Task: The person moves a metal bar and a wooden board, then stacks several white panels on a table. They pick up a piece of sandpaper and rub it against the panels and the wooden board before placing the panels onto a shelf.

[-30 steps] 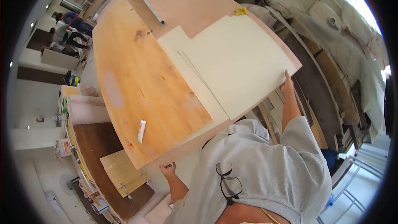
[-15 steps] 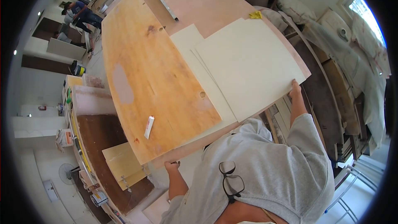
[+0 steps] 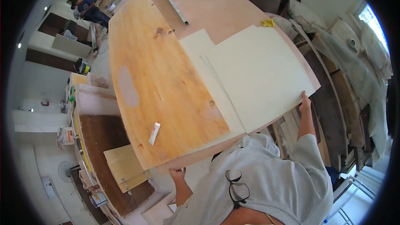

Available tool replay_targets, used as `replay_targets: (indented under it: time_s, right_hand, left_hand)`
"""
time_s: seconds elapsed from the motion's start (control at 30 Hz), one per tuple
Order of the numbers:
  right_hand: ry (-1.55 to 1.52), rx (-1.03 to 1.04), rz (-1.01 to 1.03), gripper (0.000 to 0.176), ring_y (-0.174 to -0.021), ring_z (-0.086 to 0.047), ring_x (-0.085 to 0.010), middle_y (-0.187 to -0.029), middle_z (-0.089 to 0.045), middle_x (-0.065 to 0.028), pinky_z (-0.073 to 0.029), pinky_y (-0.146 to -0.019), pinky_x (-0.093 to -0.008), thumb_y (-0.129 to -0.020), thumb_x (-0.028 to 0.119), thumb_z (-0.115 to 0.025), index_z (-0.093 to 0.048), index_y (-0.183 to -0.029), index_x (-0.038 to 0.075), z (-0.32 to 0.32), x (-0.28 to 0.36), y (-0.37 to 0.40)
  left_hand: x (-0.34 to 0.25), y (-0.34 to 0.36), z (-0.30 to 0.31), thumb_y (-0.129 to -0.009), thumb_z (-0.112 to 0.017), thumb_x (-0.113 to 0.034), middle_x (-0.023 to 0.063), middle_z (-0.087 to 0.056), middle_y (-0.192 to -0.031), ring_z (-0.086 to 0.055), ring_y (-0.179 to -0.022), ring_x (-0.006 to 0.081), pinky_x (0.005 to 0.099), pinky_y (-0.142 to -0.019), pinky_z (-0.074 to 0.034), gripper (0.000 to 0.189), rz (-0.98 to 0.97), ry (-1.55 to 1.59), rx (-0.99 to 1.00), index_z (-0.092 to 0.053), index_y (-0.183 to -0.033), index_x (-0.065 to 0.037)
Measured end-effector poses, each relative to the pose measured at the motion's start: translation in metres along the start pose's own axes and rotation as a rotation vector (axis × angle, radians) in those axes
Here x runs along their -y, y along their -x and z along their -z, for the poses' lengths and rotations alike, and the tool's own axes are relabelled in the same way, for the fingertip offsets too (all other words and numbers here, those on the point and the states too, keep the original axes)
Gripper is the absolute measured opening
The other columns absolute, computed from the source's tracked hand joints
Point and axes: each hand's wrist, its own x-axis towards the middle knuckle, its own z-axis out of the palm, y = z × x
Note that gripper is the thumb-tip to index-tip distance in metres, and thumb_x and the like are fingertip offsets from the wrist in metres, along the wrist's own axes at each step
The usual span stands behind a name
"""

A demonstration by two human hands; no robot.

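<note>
My right hand [image 3: 305, 101] is closed on the near right edge of a large off-white panel [image 3: 262, 73], thumb on top and fingers below. Beneath the panel lies a wide pinkish-tan board [image 3: 208, 6], whose rim shows along the near side. My left hand [image 3: 178, 174], fingers curled, is at that board's near left edge; its underside grip is partly hidden. A long varnished wood panel [image 3: 162, 87] with round holes lies left of the off-white sheets. A white tube [image 3: 154, 133] rests on it.
A metal straightedge [image 3: 173, 4] and a yellow crumpled piece [image 3: 268, 23] lie on the tan board. Sheets and plastic-wrapped goods [image 3: 350, 75] stand at right. A lower brown-topped bench [image 3: 100, 129] is at left. Co-workers [image 3: 89, 10] stand far left; a fan [image 3: 66, 170] stands below.
The whole view has shifted slightly right and down. Both hands keep their places at the edges, and the panels and tube lie as before.
</note>
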Motion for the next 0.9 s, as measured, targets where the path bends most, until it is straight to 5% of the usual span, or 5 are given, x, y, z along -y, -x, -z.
replay_targets:
  time_s: [0.17, 0.47, 0.67, 0.77, 0.9]
  right_hand:
    - [0.183, -0.083, 0.098, 0.054, -0.084, -0.067, -0.0234, -0.105, -0.065, -0.0116, -0.056, -0.073, -0.0396, -0.092, 0.041, -0.071, -0.056, -0.119, -0.004, 0.028, -0.015, 0.007]
    - [0.928, -0.454, 0.486, 0.047, -0.105, -0.066, -0.0357, -0.114, -0.068, -0.0202, -0.049, -0.094, -0.0423, -0.093, 0.041, -0.063, -0.066, -0.112, -0.001, 0.073, -0.003, 0.079]
    - [0.982, -0.24, 0.816, 0.028, -0.096, -0.067, -0.0356, -0.101, -0.07, -0.018, -0.051, -0.086, -0.0422, -0.092, 0.026, -0.062, -0.068, -0.103, 0.001, 0.01, 0.06, 0.081]
    - [1.109, -0.092, 1.028, 0.03, -0.107, -0.064, -0.0364, -0.114, -0.067, -0.0182, -0.051, -0.091, -0.0433, -0.091, 0.026, -0.063, -0.066, -0.109, 0.002, -0.017, 0.078, 0.032]
    - [1.262, -0.014, 0.951, 0.054, -0.128, -0.05, -0.0395, -0.138, -0.052, -0.0213, -0.043, -0.104, -0.0499, -0.091, 0.031, -0.063, -0.051, -0.137, 0.006, -0.05, 0.083, 0.014]
  left_hand:
    - [0.004, 0.003, 0.013, -0.103, -0.036, -0.054, 0.0016, -0.054, -0.129, -0.045, -0.125, 0.0188, 0.0619, -0.11, -0.027, 0.045, -0.071, -0.073, 0.111, -0.051, -0.129, -0.02]
    - [0.013, -0.022, 0.027, -0.103, -0.043, -0.048, 0.0066, -0.053, -0.131, -0.049, -0.119, 0.0232, 0.0633, -0.103, -0.034, 0.045, -0.148, -0.109, 0.142, -0.048, -0.133, -0.015]
    - [0.028, 0.054, -0.013, -0.095, -0.056, -0.019, 0.0134, -0.053, -0.12, -0.054, -0.11, 0.0227, 0.0433, -0.092, -0.047, 0.041, -0.602, -0.458, -0.453, -0.046, -0.132, -0.004]
    - [0.06, 0.109, -0.046, -0.092, -0.059, -0.013, 0.0107, -0.055, -0.111, -0.057, -0.102, 0.0206, 0.0325, -0.084, -0.049, 0.04, -0.937, -0.423, -0.059, -0.05, -0.128, 0.0]
    - [0.134, 0.19, -0.144, -0.095, -0.063, -0.016, 0.0062, -0.059, -0.105, -0.059, -0.093, 0.014, 0.0281, -0.073, -0.052, 0.03, -0.756, -0.682, 0.441, -0.059, -0.12, 0.0]
